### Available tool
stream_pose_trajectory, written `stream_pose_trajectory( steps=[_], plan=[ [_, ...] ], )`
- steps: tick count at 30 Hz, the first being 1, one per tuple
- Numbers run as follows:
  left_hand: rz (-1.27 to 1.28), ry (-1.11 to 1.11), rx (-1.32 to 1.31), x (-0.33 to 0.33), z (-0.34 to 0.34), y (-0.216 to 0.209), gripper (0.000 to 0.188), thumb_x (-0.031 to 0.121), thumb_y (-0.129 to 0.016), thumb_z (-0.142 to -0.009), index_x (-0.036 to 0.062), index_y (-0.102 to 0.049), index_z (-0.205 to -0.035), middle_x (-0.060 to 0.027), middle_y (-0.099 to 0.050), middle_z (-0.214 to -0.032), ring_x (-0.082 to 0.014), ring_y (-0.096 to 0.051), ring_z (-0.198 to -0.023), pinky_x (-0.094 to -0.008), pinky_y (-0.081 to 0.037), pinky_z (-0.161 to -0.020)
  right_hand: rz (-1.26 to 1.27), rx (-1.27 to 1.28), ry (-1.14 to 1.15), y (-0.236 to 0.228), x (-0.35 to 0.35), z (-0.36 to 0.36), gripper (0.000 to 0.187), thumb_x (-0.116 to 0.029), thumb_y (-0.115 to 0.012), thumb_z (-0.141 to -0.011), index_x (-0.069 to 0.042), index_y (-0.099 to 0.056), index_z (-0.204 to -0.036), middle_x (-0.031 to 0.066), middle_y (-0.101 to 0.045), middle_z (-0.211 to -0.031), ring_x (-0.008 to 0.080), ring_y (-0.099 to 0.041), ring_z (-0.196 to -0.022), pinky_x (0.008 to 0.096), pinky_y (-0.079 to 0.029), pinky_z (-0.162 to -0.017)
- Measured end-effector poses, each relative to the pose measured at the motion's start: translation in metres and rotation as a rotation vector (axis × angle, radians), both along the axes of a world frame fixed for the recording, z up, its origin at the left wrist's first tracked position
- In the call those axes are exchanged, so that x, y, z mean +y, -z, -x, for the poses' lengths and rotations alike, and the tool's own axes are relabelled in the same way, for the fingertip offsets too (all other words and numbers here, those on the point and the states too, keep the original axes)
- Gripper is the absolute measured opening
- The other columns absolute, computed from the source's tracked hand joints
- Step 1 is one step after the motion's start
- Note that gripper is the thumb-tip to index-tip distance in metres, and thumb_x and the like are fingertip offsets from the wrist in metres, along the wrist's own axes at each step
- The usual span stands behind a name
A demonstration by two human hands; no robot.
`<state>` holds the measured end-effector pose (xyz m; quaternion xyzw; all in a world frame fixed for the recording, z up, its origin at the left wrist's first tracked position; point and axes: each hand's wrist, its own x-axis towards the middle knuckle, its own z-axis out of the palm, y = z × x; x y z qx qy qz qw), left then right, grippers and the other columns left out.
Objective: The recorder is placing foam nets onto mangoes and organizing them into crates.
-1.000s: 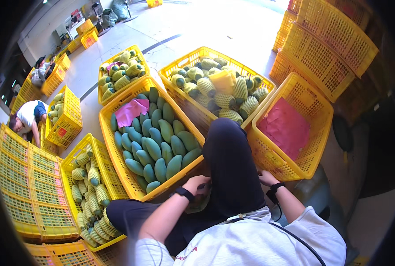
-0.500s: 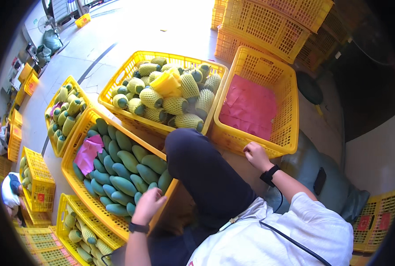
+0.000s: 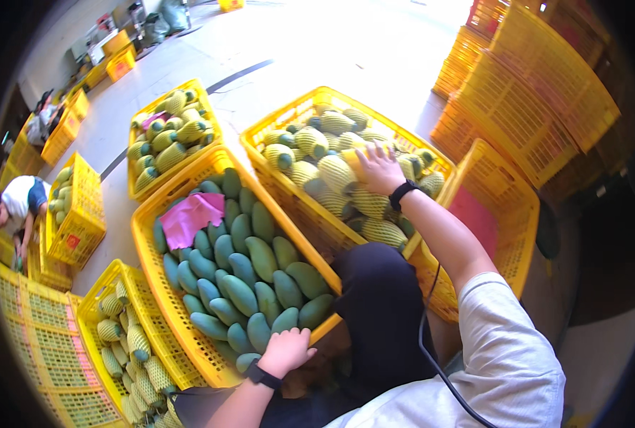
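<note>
Two big yellow lattice-walled plastic crates dominate: a nearer crate (image 3: 182, 180) of smooth green oval mangoes (image 3: 243, 267) and, right of it, a farther crate (image 3: 292, 201) of pale-yellow foam-netted mangoes (image 3: 311, 141). The left hand (image 3: 287, 351) is by the nearer rim, thumb apart from fingers, visibly holding nothing. The right hand (image 3: 383, 170), closer, spreads over a soft-looking yellow bundle (image 3: 353, 165) among the netted fruit, under and just left of its fingers; long axis and grip I can't tell.

remotely, i saw smooth, matt mangoes (image 3: 240, 294) in a glossy plastic crate (image 3: 287, 227) left of centre, ribbed foam netting (image 3: 311, 143) upper centre.
</note>
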<state>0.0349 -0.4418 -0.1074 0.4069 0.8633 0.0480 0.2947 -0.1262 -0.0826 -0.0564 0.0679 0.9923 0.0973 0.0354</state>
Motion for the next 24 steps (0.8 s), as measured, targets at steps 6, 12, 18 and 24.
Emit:
stream_pose_trajectory(
  steps=[6, 12, 18, 24],
  plan=[
    [-0.05, 0.0, 0.037, -0.007, 0.003, -0.004, 0.034, 0.036, -0.06, -0.078, 0.0063, -0.054, -0.093, -0.0134, -0.059, -0.085, -0.0298, -0.06, -0.079, -0.0414, -0.046, -0.068, -0.193, 0.056, 0.129, 0.03, 0.012, 0.023, 0.049, -0.02, -0.049, -0.084, -0.008, -0.039, -0.13, 0.0115, -0.054, -0.115, 0.0243, -0.049, -0.112, 0.0467, -0.035, -0.094],
    [-0.078, -0.042, 0.042, -0.009, 0.011, -0.009, 0.031, 0.034, -0.06, -0.078, 0.0062, -0.056, -0.09, -0.0121, -0.06, -0.086, -0.0292, -0.06, -0.081, -0.0414, -0.047, -0.07, -0.254, 0.062, 0.06, 0.043, 0.01, 0.035, 0.024, -0.016, -0.049, -0.084, -0.009, -0.059, -0.104, 0.0062, -0.063, -0.1, 0.0204, -0.056, -0.103, 0.0414, -0.04, -0.086],
    [-0.115, -0.148, 0.173, -0.03, 0.038, -0.039, 0.034, 0.036, -0.06, -0.078, 0.0049, -0.054, -0.091, -0.0133, -0.06, -0.085, -0.0289, -0.061, -0.08, -0.0403, -0.049, -0.067, -0.154, 0.233, 0.276, -0.011, 0.008, 0.045, 0.021, -0.019, -0.062, -0.067, -0.009, -0.067, -0.086, 0.012, -0.067, -0.088, 0.0277, -0.065, -0.082, 0.0391, -0.051, -0.072],
    [-0.294, -0.295, 0.224, -0.051, 0.058, -0.076, 0.039, 0.034, -0.06, -0.08, 0.0045, -0.051, -0.104, -0.0169, -0.059, -0.091, -0.0334, -0.059, -0.085, -0.042, -0.048, -0.073, 0.294, 0.215, 0.164, -0.127, -0.049, 0.029, 0.034, -0.03, -0.065, -0.06, -0.002, -0.066, -0.079, 0.0111, -0.064, -0.069, 0.022, -0.062, -0.063, 0.0335, -0.047, -0.057]
  ],
)
